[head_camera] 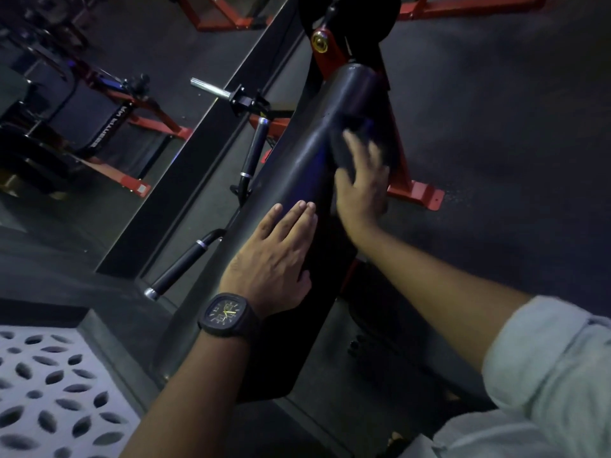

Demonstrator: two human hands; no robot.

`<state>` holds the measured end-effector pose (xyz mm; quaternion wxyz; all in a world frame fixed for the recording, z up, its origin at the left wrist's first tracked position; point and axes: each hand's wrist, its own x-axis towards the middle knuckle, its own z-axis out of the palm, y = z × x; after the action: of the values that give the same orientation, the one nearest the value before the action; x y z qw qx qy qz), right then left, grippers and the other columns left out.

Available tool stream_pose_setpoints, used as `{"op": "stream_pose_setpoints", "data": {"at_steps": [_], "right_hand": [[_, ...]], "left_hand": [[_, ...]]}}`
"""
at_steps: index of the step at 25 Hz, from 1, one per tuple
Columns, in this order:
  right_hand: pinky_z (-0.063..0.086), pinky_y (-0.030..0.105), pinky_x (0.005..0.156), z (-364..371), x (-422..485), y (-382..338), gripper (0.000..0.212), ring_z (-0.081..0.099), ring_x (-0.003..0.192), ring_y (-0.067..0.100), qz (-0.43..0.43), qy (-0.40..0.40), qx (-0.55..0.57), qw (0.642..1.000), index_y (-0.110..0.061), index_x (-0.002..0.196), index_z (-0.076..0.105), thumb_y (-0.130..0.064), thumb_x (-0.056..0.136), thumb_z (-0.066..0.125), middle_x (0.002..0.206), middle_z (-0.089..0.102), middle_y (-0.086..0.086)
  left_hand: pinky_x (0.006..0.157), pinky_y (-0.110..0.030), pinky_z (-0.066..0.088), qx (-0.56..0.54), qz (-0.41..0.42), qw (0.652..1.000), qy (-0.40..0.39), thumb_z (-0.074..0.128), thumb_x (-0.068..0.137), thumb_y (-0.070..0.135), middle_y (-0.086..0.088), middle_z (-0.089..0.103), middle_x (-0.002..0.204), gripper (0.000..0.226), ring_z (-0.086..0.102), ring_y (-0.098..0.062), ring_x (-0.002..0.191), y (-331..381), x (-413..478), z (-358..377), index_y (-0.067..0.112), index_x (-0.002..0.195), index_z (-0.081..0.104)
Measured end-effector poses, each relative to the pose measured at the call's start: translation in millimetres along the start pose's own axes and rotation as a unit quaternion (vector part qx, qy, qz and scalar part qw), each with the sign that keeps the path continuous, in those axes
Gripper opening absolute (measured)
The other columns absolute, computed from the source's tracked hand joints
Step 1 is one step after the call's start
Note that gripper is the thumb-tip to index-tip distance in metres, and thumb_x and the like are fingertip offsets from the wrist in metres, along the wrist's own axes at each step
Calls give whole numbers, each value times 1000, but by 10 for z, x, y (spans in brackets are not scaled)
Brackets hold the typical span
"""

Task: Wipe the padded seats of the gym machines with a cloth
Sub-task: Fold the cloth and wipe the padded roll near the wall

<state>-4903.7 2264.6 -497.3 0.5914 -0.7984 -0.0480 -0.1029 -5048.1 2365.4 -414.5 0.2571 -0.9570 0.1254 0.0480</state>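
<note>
A long black padded seat [297,166] of a red-framed gym machine runs from the bottom centre up toward the top. My left hand [274,256], with a dark watch on its wrist, lies flat on the pad's lower middle, fingers straight. My right hand [362,183] is higher up on the pad's right side and presses a dark cloth [352,140] against the padding. The hand is blurred; its fingers are spread over the cloth, which blends into the black pad.
Two black handles with chrome ends [185,262] [253,150] stick out left of the pad, and a chrome bar [210,89] lies beyond them. A red foot plate [420,195] sits on the dark floor at right. A mirror at left reflects another machine [82,120]. A white perforated panel [49,391] is at bottom left.
</note>
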Motion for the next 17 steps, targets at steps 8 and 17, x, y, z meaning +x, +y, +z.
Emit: {"op": "stream_pose_setpoints", "data": {"at_steps": [8,17], "right_hand": [[37,43,105,8,25,59,58,53,121,34,-52,-6,-28,998,-21,138,59,-18,80,53,141,54,16],[33,37,104,-25,-113,281,62,51,121,37,-172,-57,-53,982,-24,142,54,-20,80,55,145,50,15]], "left_hand": [[125,-49,15,2,-1,1000,-1,60,77,43,-18,34,161,90,28,-29,152,0,-7,3,-4,151,39],[124,-53,20,4,-2,1000,-5,61,77,41,-17,34,161,88,28,-30,152,12,3,-12,-3,151,40]]}}
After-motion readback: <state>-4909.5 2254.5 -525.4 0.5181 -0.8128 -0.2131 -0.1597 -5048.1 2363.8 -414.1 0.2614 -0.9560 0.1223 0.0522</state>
